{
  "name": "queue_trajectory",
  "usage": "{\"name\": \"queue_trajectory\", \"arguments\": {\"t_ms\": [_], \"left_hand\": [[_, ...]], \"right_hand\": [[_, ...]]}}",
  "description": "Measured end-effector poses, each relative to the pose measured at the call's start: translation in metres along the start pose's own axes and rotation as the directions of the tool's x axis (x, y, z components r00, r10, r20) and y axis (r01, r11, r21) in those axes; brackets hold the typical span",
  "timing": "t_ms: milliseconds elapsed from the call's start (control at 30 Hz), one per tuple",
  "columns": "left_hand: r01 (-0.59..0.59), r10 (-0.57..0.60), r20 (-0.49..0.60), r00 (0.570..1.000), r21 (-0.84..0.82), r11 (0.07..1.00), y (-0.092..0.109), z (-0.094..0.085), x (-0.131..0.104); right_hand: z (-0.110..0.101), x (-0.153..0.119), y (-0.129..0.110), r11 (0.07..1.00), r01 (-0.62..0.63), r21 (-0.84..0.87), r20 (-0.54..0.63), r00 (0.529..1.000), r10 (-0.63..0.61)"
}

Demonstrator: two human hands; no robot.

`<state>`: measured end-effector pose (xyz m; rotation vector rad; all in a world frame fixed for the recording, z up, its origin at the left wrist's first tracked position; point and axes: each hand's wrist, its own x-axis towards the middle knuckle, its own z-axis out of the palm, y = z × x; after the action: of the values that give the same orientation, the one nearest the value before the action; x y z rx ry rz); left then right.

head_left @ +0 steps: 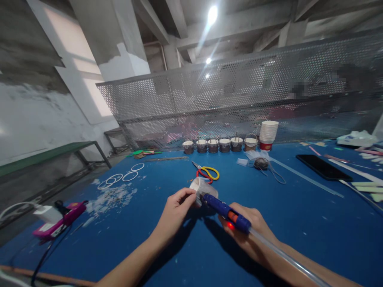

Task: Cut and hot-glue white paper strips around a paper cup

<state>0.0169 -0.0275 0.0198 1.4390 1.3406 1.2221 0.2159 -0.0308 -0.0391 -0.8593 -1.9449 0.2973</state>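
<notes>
Your left hand [176,203] is pinching white cup [206,187] near rim, tilted above blue table [134,223]; your right hand [255,225] is gripping glue gun [220,205], nozzle end beside wall. Cup is probably feeling light, crushable; rim is likely offering stiffest hold.

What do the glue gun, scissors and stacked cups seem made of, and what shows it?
Glue gun: probably plastic, from its smooth, blue, moulded-looking body. Scissors: thin grey blades suggest metal; smooth red and yellow handles, plastic or coated metal. Stacked cups: likely paper, matte white with thin rims.
</notes>
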Motion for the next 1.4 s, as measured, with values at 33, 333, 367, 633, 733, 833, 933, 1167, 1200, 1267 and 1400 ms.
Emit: {"name": "queue_trajectory", "arguments": {"t_ms": [33, 333, 367, 633, 733, 833, 933, 1167, 1200, 1267, 1400], "left_hand": [[0.002, -0.002, 0.003, 1.000, -0.004, 1.000, 0.000, 0.000, 0.000], [-0.012, 0.012, -0.008, 1.000, -0.023, 1.000, 0.002, 0.000, -0.002], [-0.013, 0.013, -0.010, 1.000, -0.016, 1.000, 0.002, -0.001, -0.002], [-0.030, 0.030, -0.048, 0.998, -0.001, 1.000, -0.001, -0.002, 0.003], [-0.054, 0.057, -0.057, 0.997, 0.047, 0.997, -0.002, -0.002, 0.004], [-0.073, 0.080, -0.072, 0.994, 0.100, 0.992, -0.003, -0.002, 0.005], [-0.098, 0.116, -0.098, 0.988, 0.171, 0.980, -0.008, -0.001, 0.006], [-0.413, 0.480, -0.031, 0.877, 0.466, 0.783, -0.029, -0.004, 0.008], [-0.497, 0.551, 0.045, 0.833, 0.499, 0.710, -0.032, -0.005, 0.009], [-0.646, 0.666, 0.201, 0.719, 0.548, 0.532, -0.038, -0.009, 0.010], [-0.750, 0.757, 0.392, 0.522, 0.634, 0.189, -0.044, -0.013, 0.010]], "right_hand": [[-0.001, 0.000, 0.000, 1.000, -0.004, 0.002, 0.000, 1.000, 0.004], [-0.012, 0.008, -0.014, 0.997, 0.069, -0.015, 0.076, 0.995, -0.068], [-0.013, 0.008, -0.015, 0.998, 0.061, -0.008, 0.064, 0.996, -0.060], [-0.026, 0.015, -0.029, 0.992, -0.019, 0.124, 0.003, 1.000, 0.019], [-0.029, 0.017, -0.032, 0.987, -0.062, 0.148, -0.005, 0.998, 0.064], [-0.030, 0.017, -0.033, 0.980, -0.108, 0.168, -0.010, 0.994, 0.112], [-0.030, 0.018, -0.033, 0.970, -0.159, 0.183, -0.005, 0.987, 0.162], [-0.030, 0.020, -0.034, 0.959, -0.216, 0.184, 0.021, 0.976, 0.215], [-0.031, 0.020, -0.034, 0.958, -0.224, 0.179, 0.020, 0.974, 0.224], [-0.031, 0.021, -0.033, 0.958, -0.226, 0.174, 0.008, 0.974, 0.228], [-0.034, 0.022, -0.035, 0.958, -0.220, 0.184, -0.002, 0.975, 0.224]]}}
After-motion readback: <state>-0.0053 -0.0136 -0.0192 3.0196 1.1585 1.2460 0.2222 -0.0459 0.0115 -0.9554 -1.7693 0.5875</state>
